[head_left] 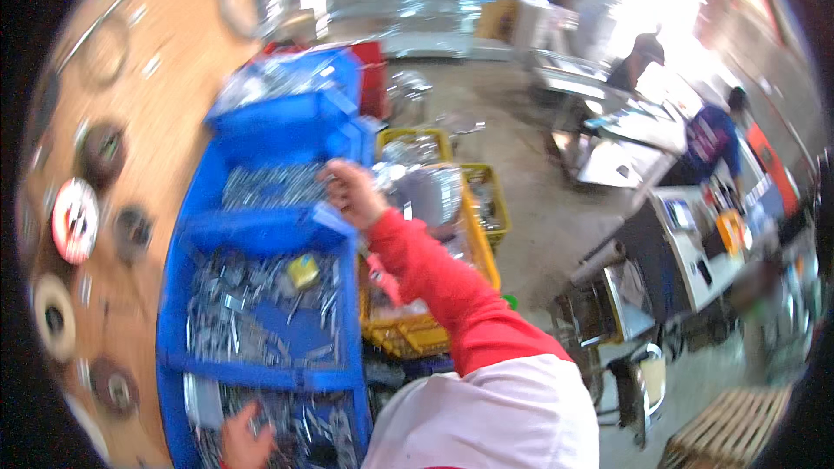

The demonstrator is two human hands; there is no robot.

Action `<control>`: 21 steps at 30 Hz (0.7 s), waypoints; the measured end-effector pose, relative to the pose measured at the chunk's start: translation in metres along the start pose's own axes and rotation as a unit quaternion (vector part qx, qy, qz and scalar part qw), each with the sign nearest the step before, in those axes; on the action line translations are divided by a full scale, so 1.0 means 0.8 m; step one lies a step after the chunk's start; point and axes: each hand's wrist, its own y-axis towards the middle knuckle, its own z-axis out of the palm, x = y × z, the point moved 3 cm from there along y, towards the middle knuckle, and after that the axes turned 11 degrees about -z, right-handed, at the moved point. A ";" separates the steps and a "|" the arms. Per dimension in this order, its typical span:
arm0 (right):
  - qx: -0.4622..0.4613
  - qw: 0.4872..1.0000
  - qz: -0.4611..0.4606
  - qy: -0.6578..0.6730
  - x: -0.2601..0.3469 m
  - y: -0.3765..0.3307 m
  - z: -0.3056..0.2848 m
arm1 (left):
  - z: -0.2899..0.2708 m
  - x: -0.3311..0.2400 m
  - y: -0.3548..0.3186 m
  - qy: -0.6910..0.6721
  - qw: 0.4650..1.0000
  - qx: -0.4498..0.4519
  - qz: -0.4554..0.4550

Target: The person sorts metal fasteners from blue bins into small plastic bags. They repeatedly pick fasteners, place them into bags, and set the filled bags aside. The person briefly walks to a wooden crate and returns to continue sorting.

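The picture is motion-blurred. My right hand (352,194), on a red-sleeved arm, reaches over a row of blue bins (261,233) full of small grey metal parts (269,184). Its fingers curl at the rim of the second bin, next to a pale blue piece; whether it grips anything is unclear. My left hand (245,443) lies low in the nearest bin, on the loose metal parts (300,430). A small yellow object (302,271) sits among the parts in the third bin.
Yellow crates (482,247) with shiny metal pieces stand right of the bins. A wooden board (165,122) with round discs runs along the left. Two people work at grey machines (686,243) at the far right. A wooden pallet (730,426) lies at the lower right.
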 end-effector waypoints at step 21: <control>0.009 0.925 0.308 0.221 -0.098 -0.404 0.173 | 0.037 0.013 -0.077 -0.055 0.982 -0.054 0.172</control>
